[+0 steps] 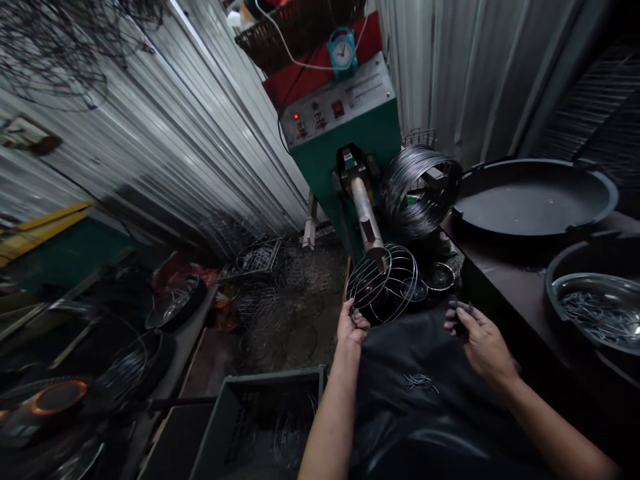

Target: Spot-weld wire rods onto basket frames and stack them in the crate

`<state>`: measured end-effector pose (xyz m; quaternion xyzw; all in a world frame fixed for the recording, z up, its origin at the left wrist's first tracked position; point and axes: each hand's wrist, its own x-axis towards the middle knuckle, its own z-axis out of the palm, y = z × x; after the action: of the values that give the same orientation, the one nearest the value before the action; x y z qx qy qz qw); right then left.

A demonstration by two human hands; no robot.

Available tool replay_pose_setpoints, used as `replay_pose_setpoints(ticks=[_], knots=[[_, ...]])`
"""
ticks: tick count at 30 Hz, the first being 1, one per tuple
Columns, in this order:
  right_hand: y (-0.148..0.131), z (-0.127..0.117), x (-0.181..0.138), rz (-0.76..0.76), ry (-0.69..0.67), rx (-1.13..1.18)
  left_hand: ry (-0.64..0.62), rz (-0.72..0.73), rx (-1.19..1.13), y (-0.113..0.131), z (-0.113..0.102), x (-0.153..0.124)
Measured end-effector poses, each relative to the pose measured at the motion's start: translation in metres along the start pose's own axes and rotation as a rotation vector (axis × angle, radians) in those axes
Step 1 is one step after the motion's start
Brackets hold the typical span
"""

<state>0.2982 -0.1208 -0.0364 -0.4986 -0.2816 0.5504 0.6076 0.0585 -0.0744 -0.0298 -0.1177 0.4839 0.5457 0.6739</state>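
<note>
My left hand [353,323] is closed on the edge of a round wire basket [388,283], an open frame of curved bright wires. The basket sits around the tip of a metal machine arm [367,223], which reaches into it from the green machine [325,160]. To the right, apart from the basket, my right hand [477,337] has its thumb and fingers pressed together. Whatever lies between those fingertips is too small and dark to name. Below the hands, a small bunch of short curved wire pieces [421,382] rests on black cloth [390,413] over my lap.
A large coil of wire [417,190] stands beside the machine. At right are a wide black pan [535,200] and a metal bowl [600,313] of short wires. A green crate [275,379] sits low at left, near wire pieces on the floor.
</note>
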Motion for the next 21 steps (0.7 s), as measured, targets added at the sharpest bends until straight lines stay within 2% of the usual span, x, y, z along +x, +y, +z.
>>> replay_pose_setpoints(ticks=[3, 6, 8, 11, 14, 18, 21], knots=[[0.002, 0.001, -0.003, -0.01, -0.078, -0.02, -0.003, 0.152, 0.031, -0.005, -0.001, -0.001], [0.001, 0.012, -0.001, -0.055, -0.236, -0.081, -0.041, 0.487, 0.073, -0.008, 0.001, 0.001], [0.001, 0.025, 0.004, -0.121, -0.346, -0.132, -0.062, 0.633, 0.103, -0.008, 0.004, 0.004], [0.004, 0.049, 0.015, -0.224, -0.469, -0.219, -0.069, 0.673, 0.098, -0.007, 0.011, 0.009], [0.015, 0.064, 0.027, -0.301, -0.524, -0.364, -0.05, 0.672, 0.071, -0.004, 0.016, 0.013], [0.027, 0.068, 0.038, -0.388, -0.535, -0.578, -0.036, 0.699, 0.051, -0.002, 0.015, 0.017], [0.026, 0.07, 0.044, -0.42, -0.541, -0.671, -0.021, 0.711, 0.059, 0.002, 0.017, 0.017]])
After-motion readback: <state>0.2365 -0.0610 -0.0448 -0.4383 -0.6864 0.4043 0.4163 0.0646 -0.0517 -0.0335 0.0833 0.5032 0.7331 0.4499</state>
